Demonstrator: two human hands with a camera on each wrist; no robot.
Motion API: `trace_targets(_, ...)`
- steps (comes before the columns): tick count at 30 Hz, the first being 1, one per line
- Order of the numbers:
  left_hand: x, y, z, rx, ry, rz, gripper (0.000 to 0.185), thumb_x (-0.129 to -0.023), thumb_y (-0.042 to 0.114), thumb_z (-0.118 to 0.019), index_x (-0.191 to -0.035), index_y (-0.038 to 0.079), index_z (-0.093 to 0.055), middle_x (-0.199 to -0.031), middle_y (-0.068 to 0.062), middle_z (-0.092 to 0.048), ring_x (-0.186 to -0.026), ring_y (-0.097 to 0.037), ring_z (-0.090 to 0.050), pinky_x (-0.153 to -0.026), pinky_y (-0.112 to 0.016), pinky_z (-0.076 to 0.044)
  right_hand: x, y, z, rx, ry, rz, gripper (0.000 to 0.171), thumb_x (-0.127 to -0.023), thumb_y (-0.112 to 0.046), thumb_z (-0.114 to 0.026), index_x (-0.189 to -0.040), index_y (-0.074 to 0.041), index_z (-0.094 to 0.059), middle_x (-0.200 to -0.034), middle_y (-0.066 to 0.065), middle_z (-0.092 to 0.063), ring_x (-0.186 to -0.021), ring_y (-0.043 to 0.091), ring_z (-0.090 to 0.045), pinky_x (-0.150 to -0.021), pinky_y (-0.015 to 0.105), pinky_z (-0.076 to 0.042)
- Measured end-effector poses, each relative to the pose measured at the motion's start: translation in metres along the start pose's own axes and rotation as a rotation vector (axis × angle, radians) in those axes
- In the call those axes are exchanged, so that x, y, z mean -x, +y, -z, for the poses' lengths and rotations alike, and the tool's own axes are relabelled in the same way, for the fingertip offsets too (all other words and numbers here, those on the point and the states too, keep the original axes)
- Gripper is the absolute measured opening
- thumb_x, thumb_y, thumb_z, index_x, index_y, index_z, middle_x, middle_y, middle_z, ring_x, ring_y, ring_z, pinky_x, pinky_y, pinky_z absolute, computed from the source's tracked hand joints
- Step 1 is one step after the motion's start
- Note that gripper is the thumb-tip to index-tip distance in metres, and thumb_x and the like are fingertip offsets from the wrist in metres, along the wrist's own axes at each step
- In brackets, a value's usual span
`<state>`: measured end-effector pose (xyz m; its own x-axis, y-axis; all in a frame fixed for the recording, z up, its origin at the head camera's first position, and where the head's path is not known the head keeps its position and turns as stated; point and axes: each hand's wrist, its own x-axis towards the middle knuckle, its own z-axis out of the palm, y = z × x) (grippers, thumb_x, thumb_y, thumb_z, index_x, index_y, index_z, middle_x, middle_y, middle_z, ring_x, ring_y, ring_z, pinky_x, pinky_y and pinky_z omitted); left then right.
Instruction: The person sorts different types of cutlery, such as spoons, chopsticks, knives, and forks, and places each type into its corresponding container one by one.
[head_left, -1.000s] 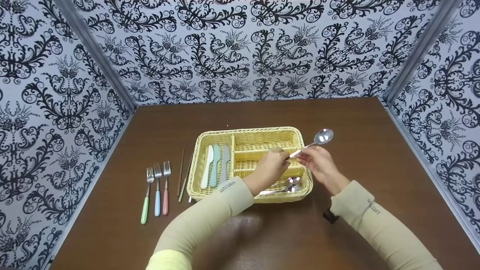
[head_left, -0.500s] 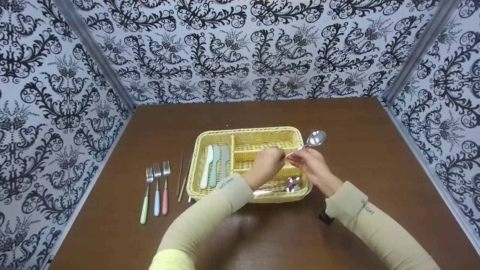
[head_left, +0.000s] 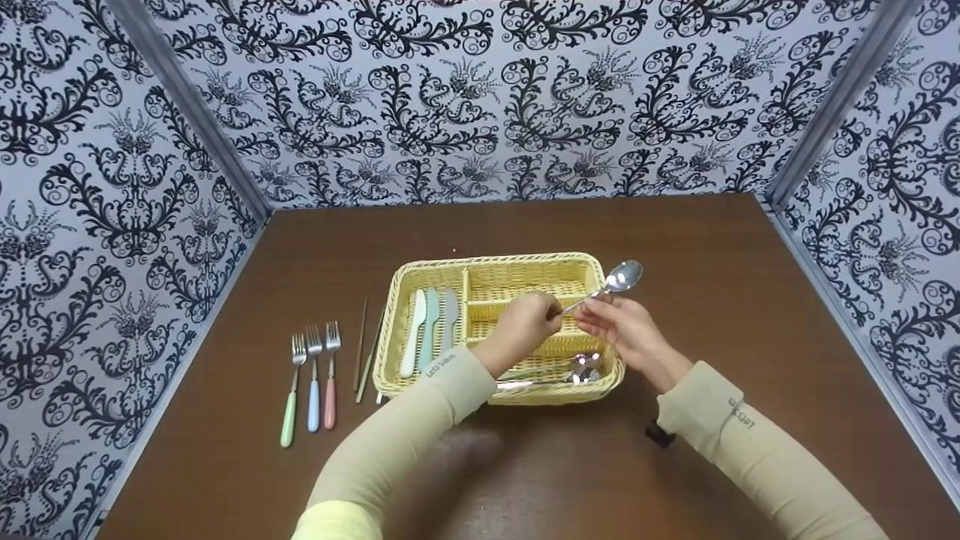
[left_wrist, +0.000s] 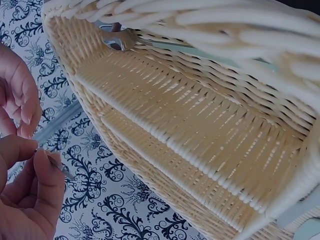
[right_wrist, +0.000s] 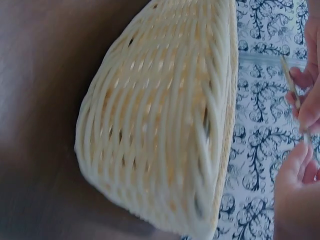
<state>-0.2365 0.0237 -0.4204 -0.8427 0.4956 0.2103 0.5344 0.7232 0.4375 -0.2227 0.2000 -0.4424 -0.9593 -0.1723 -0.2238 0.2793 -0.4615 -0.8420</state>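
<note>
Over the right part of the wicker basket [head_left: 427,264], both hands hold a metal spoon [head_left: 624,276] in the air. Its shiny bowl points up to the right. The left hand [head_left: 521,326] grips the handle end, most of which its fingers hide. Nearer the bowl, the right hand [head_left: 630,337] pinches the handle between thumb and fingers. The left wrist view shows a short metal piece [left_wrist: 61,167] between fingertips. More spoons [head_left: 585,367] lie in the basket's front compartment, partly behind the left forearm. The left compartment holds a white knife [head_left: 412,337], a green knife [head_left: 430,330] and a grey knife [head_left: 450,319].
Left of the basket lie a green-handled fork [head_left: 289,412], a blue-handled fork [head_left: 313,405] and a pink-handled fork [head_left: 331,401]. Several chopsticks [head_left: 362,345] lie between the forks and the basket. Patterned walls [head_left: 465,105] enclose the brown table [head_left: 360,232] at the back and sides.
Both hands have shifted a little to the left, carrying the spoon with them. Its bowl has come closer to the basket's right rim. Basket, forks and knives stay put.
</note>
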Motion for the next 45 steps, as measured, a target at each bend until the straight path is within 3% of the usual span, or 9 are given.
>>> trace_targets(7,0.006,-0.013,0.005,0.014,-0.041,-0.03,0.012,-0.084,0.008,-0.06,-0.086,0.003,-0.07,-0.076,-0.004,-0.066,-0.061,-0.007,-0.05,-0.055,-0.017,-0.044,-0.002,-0.014,0.05,0.051,0.024,-0.003,0.018,-0.089,0.006,-0.049,-0.095,-0.008,-0.058,-0.084,0.005,-0.067,-0.08,0.017,-0.065,-0.078,0.028,-0.052)
trace_targets(12,0.02,-0.03,-0.001,0.013,-0.174,-0.037,0.012,-0.082,0.005,-0.059,-0.071,0.003,-0.064,-0.062,-0.001,-0.056,-0.054,-0.006,-0.039,-0.05,-0.017,-0.035,0.001,-0.022,0.088,-0.021,0.06,-0.032,0.019,-0.092,0.002,-0.046,-0.087,-0.01,-0.061,-0.08,0.005,-0.066,-0.077,0.016,-0.066,-0.076,0.026,-0.052)
trace_targets(19,0.033,-0.04,-0.011,-0.288,-0.351,-0.129,0.038,-0.079,0.001,-0.058,-0.054,0.014,-0.033,-0.052,0.005,-0.024,-0.049,-0.009,-0.021,-0.046,-0.022,-0.021,0.006,-0.028,0.112,-0.037,0.11,-0.059,0.015,-0.092,-0.002,-0.048,-0.086,-0.01,-0.06,-0.078,0.004,-0.065,-0.073,0.015,-0.065,-0.072,0.026,-0.053)
trace_targets(24,0.036,-0.04,-0.018,-0.467,-0.352,-0.171,0.028,-0.082,0.005,-0.059,-0.058,0.012,-0.045,-0.057,0.001,-0.051,-0.051,-0.009,-0.041,-0.046,-0.024,-0.041,0.006,-0.027,0.113,-0.009,0.107,-0.075,0.015,-0.092,-0.003,-0.049,-0.086,-0.01,-0.06,-0.078,0.003,-0.064,-0.074,0.014,-0.064,-0.073,0.026,-0.053)
trace_targets(28,0.033,-0.039,-0.029,-0.552,-0.401,-0.074,0.018,-0.086,0.002,-0.051,-0.071,0.008,-0.057,-0.073,-0.006,-0.063,-0.063,-0.013,-0.06,-0.05,-0.025,-0.05,0.005,-0.025,0.11,0.048,0.095,-0.076,0.015,-0.092,-0.005,-0.05,-0.086,-0.012,-0.061,-0.079,0.002,-0.065,-0.075,0.013,-0.064,-0.074,0.025,-0.052)
trace_targets(31,0.02,-0.088,-0.095,-0.652,-0.331,-0.076,0.012,-0.086,0.006,-0.052,-0.079,0.011,-0.06,-0.077,-0.004,-0.063,-0.062,-0.015,-0.061,-0.041,-0.027,-0.048,0.005,-0.024,0.109,0.079,0.096,-0.075,0.013,-0.091,-0.006,-0.051,-0.087,-0.013,-0.061,-0.08,0.001,-0.065,-0.075,0.013,-0.064,-0.073,0.025,-0.052)
trace_targets(35,0.003,-0.16,-0.185,-0.723,-0.18,-0.12,0.011,-0.08,0.01,-0.059,-0.072,0.018,-0.057,-0.068,0.001,-0.058,-0.053,-0.014,-0.055,-0.032,-0.03,-0.039,0.005,-0.024,0.11,0.098,0.092,-0.071,0.007,-0.091,-0.007,-0.053,-0.091,-0.011,-0.059,-0.08,0.001,-0.064,-0.075,0.012,-0.063,-0.074,0.025,-0.052)
trace_targets(41,-0.008,-0.184,-0.218,-0.677,-0.229,-0.039,0.018,-0.076,0.008,-0.061,-0.065,0.02,-0.053,-0.063,0.003,-0.055,-0.051,-0.013,-0.053,-0.031,-0.033,-0.037,0.004,-0.022,0.112,0.112,0.091,-0.07,0.009,-0.091,-0.008,-0.053,-0.088,-0.013,-0.06,-0.079,0.0,-0.065,-0.073,0.011,-0.063,-0.073,0.025,-0.052)
trace_targets(45,-0.007,-0.181,-0.214,-0.659,-0.229,-0.01,0.019,-0.078,0.008,-0.059,-0.064,0.019,-0.053,-0.061,0.002,-0.055,-0.05,-0.013,-0.053,-0.032,-0.033,-0.039,0.003,-0.021,0.112,0.116,0.086,-0.08,0.013,-0.092,-0.008,-0.051,-0.085,-0.015,-0.061,-0.078,-0.001,-0.065,-0.073,0.011,-0.063,-0.073,0.026,-0.053)
